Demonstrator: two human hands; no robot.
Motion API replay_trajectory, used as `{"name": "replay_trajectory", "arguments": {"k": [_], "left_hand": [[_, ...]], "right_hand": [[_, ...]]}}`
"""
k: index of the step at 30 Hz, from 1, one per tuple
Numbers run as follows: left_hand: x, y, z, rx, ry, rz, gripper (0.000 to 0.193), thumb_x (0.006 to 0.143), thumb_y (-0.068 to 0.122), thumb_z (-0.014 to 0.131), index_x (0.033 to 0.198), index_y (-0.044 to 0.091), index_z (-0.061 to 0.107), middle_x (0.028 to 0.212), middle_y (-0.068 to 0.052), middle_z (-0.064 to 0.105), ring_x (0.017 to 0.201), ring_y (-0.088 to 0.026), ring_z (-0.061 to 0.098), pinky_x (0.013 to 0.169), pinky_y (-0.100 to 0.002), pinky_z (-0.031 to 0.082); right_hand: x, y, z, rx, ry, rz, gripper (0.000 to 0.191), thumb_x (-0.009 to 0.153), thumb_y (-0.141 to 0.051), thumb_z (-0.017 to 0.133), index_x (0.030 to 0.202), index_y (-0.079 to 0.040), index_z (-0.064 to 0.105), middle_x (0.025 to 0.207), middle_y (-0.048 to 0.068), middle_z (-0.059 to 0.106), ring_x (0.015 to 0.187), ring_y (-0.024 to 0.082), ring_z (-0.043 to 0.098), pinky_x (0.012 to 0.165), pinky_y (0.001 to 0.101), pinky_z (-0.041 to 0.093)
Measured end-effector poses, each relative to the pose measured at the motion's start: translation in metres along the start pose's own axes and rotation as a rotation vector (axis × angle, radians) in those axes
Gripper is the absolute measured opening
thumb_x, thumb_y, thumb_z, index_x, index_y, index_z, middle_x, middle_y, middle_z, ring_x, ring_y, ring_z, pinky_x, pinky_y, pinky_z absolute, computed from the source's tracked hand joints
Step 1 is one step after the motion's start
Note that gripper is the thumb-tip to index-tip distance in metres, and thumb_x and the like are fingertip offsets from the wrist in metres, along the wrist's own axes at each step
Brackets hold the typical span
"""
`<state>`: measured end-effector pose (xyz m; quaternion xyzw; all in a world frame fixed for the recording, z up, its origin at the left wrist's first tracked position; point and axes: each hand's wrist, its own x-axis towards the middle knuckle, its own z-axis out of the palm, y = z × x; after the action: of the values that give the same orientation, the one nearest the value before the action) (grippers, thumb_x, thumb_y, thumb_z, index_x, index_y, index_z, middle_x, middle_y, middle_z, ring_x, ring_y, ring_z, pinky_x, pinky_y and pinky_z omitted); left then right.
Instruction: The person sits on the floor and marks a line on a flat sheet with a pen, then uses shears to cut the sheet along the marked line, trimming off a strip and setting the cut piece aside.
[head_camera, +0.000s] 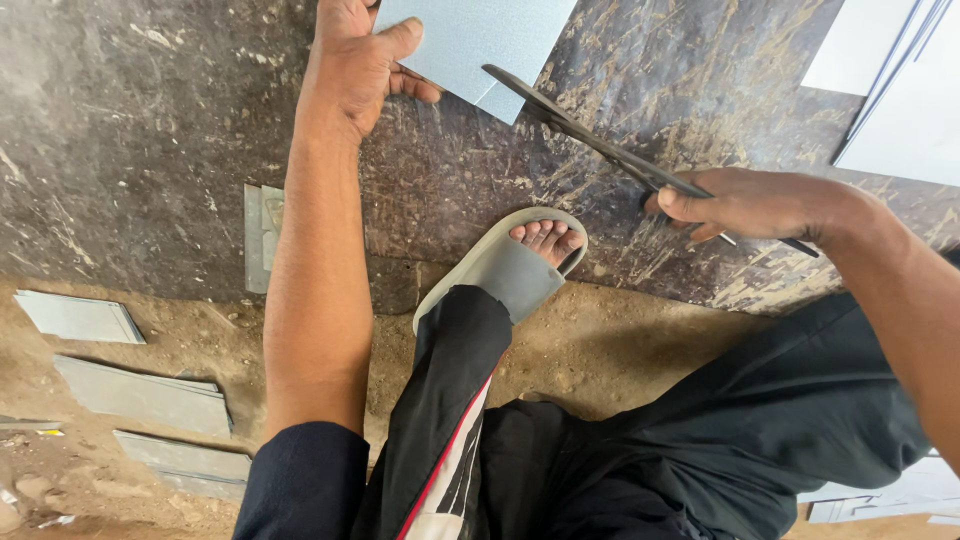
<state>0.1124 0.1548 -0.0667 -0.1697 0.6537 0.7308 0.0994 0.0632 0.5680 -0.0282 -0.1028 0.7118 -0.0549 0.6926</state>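
A person sits over a dark, scarred board (180, 120). The left hand (352, 62) pinches a pale blue-grey sheet (470, 45) at the far edge, thumb on top, fingers beneath. The right hand (745, 205) is closed round the handles of long shears (590, 140), whose parted blades meet the sheet's near corner. A clean cut likely needs the sheet held flat and taut, fingers clear of the blades. A sandalled foot (520, 262) rests on the board. Grey strips (140, 395) lie near left on dirt; white sheets (900, 90) far right. No labels show.
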Motion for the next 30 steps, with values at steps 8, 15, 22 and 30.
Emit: {"name": "replay_trajectory", "arguments": {"k": [8, 15, 22, 30], "left_hand": [[0.001, 0.000, 0.002, 0.047, 0.030, -0.003, 0.031, 0.102, 0.003, 0.060, 0.133, -0.001, 0.058, 0.130, -0.016, 0.071, 0.091, -0.029, 0.081, 0.058, -0.036, 0.069], [0.002, 0.009, 0.008, 0.049, 0.051, -0.026, 0.027, 0.102, 0.002, 0.061, 0.128, -0.002, 0.061, 0.124, -0.016, 0.072, 0.084, -0.026, 0.080, 0.055, -0.033, 0.067], [0.003, 0.005, 0.008, 0.111, 0.066, 0.038, 0.039, 0.101, 0.001, 0.060, 0.139, 0.000, 0.051, 0.137, -0.015, 0.061, 0.087, -0.027, 0.081, 0.056, -0.034, 0.070], [0.004, 0.014, 0.012, 0.099, 0.084, -0.056, 0.037, 0.102, 0.002, 0.059, 0.138, 0.001, 0.056, 0.127, -0.020, 0.071, 0.085, -0.028, 0.080, 0.056, -0.034, 0.069]], "right_hand": [[0.004, 0.001, -0.004, -0.040, -0.037, 0.024, 0.099, 0.083, -0.084, 0.027, 0.155, -0.018, 0.040, 0.139, 0.018, 0.068, 0.133, 0.034, 0.061, 0.117, 0.0673, 0.034], [0.024, 0.012, -0.002, -0.188, -0.013, -0.017, 0.078, 0.091, -0.074, 0.027, 0.123, -0.011, 0.061, 0.095, 0.016, 0.063, 0.099, 0.032, 0.066, 0.092, 0.0627, 0.053], [0.057, 0.033, 0.005, -0.279, 0.057, -0.102, 0.064, 0.105, -0.060, 0.032, 0.077, -0.010, 0.061, 0.068, 0.007, 0.042, 0.062, 0.023, 0.046, 0.065, 0.0514, 0.056], [0.053, 0.036, 0.000, -0.239, 0.106, -0.145, 0.071, 0.104, -0.063, 0.033, 0.073, -0.005, 0.058, 0.069, 0.008, 0.046, 0.059, 0.022, 0.046, 0.064, 0.0547, 0.054]]}}
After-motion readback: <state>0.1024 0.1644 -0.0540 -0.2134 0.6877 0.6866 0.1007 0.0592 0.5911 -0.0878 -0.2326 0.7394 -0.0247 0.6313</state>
